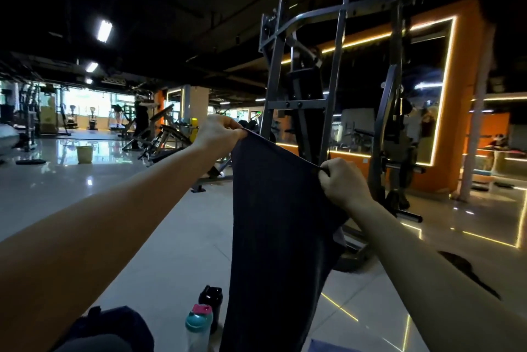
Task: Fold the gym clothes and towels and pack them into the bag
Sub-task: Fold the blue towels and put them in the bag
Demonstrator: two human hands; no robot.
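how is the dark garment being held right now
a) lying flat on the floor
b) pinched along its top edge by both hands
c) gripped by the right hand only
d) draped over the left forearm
b: the left hand and the right hand each pinch a top corner of the dark garment, which hangs down between them above the floor.

head view, one wide-angle camera: worn at head height, faced forward and slightly down along both forearms; left hand (219, 135) and right hand (342, 180) close, dark garment (279, 223) centre, floor (171, 237) below, gym rack (296, 104) beyond.
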